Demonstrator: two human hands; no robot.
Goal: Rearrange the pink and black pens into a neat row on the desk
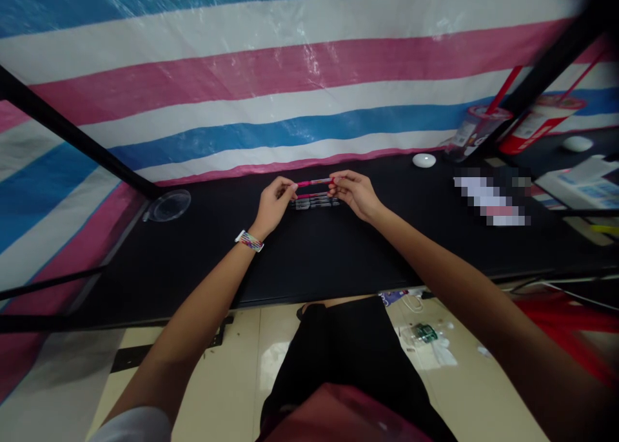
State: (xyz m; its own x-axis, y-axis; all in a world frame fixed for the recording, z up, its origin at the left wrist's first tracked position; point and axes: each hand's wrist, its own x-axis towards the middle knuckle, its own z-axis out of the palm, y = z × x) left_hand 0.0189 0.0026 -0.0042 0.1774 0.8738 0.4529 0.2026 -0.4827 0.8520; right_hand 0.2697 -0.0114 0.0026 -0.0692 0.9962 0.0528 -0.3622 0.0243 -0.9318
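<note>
A pink pen is stretched level between my two hands, just above the black table. My left hand pinches its left end, and a patterned band circles that wrist. At the pen's right end, the fingers of my right hand are closed on it. Directly below lies a row of several pens, side by side, dark and clear with a pink one at the far side. My fingers partly cover the ends of that row.
A clear round lid lies at the left. To the right are a white mouse-like object, a clear cup with a red straw, and a red-and-white cup. Black frame poles and a striped sheet bound the table.
</note>
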